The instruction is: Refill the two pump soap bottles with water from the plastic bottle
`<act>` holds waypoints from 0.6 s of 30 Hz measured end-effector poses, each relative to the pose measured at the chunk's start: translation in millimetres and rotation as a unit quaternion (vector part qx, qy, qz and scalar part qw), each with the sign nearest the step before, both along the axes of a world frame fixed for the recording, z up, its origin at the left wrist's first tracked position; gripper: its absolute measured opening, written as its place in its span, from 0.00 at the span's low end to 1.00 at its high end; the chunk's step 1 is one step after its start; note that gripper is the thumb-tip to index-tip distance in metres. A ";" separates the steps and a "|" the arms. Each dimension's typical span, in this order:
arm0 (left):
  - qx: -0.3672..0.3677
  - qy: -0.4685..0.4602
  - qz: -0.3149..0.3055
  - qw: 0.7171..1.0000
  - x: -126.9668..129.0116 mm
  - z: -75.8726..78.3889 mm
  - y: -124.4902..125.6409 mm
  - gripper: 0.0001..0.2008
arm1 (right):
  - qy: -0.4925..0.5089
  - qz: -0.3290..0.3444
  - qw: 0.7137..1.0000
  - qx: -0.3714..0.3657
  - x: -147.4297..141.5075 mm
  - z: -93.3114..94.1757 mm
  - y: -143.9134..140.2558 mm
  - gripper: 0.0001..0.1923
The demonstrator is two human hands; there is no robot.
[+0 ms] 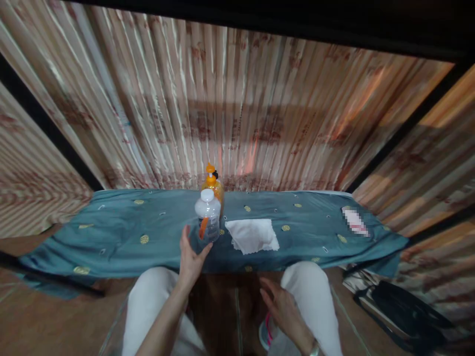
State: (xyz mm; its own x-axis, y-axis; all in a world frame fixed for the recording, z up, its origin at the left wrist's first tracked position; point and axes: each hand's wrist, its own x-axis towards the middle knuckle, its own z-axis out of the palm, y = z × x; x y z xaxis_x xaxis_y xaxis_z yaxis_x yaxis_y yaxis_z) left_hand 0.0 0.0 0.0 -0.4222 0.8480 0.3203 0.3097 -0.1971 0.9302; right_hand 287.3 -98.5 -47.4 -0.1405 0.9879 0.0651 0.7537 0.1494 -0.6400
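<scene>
A clear plastic bottle (208, 225) with a white cap and an orange mark on its label stands upright on the teal cloth. My left hand (192, 257) is just in front of it, thumb and fingers apart near its lower left side. Whether the thumb touches the bottle's base I cannot tell. Close behind is a pump bottle (211, 185) with an orange pump top and yellow-orange contents, partly hidden. To the right lies a folded white cloth (253, 235). My right hand (281, 302) hangs beside my right knee, holding nothing, its fingers loosely apart.
The teal patterned cloth (122, 232) covers a low bench-like surface in front of my knees. A blurred-out pinkish item (355, 221) lies at its right end. Dark frame bars (401, 133) stand at both sides. A pleated curtain (237, 109) hangs behind; a black bag (408, 311) rests at lower right.
</scene>
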 end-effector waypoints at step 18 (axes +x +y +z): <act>-0.033 -0.053 -0.089 0.994 4.5 -1.0 73.5 0.47 | -0.060 0.187 0.951 0.239 -104.2 182.8 134.5 0.26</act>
State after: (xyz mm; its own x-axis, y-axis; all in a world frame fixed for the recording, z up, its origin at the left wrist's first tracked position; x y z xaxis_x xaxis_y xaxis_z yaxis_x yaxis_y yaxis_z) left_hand 4.5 73.5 -1.0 -0.2913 0.9301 0.2237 0.1749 -0.1781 0.9683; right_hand 183.1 36.0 135.4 -0.5108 0.7288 0.4560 0.6541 0.6737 -0.3439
